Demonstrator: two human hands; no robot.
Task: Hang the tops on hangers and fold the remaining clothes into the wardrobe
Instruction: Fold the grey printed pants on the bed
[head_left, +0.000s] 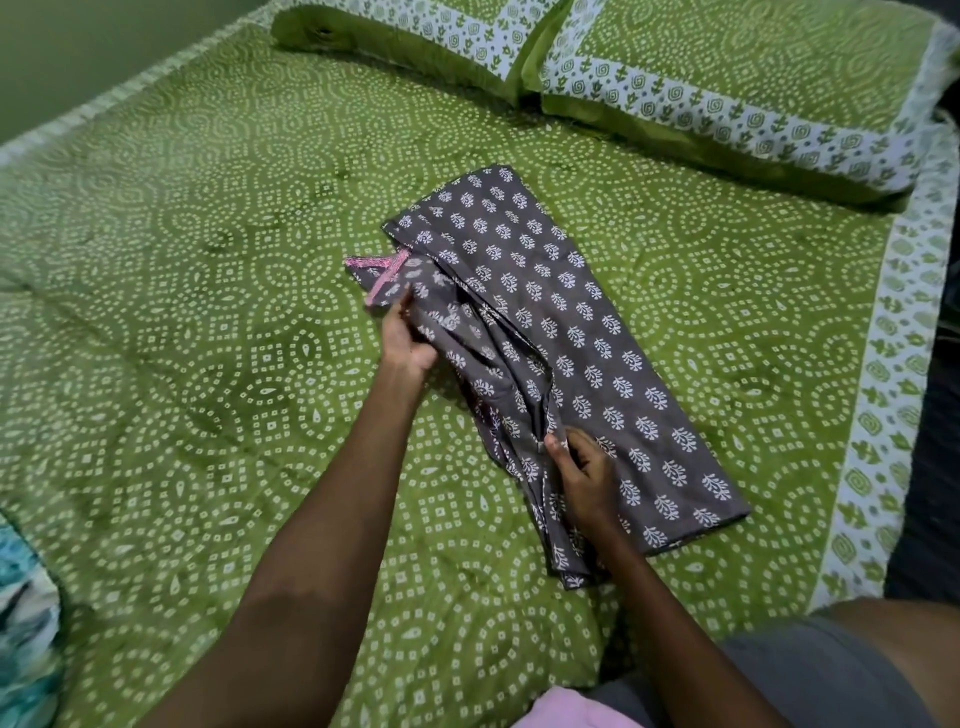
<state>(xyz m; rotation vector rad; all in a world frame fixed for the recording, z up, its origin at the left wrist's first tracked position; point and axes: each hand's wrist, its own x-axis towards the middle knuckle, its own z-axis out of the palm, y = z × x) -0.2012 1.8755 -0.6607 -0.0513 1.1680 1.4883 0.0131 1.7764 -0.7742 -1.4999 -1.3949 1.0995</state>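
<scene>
A grey garment (571, 332) with a white leaf print and pink trim lies partly folded lengthwise on the green bedspread (208, 291). My left hand (408, 340) grips its bunched edge near the pink-trimmed end. Near the lower end, my right hand (584, 475) pinches a fold of the same garment between thumb and fingers. The cloth under both hands is creased and gathered, while the right half lies flat.
Two green pillows (727, 78) lie at the head of the bed. A blue-and-white patterned cloth (23, 613) shows at the left edge. Pink fabric (566, 712) sits at the bottom edge near my lap. The bed's right edge drops off beyond the white border.
</scene>
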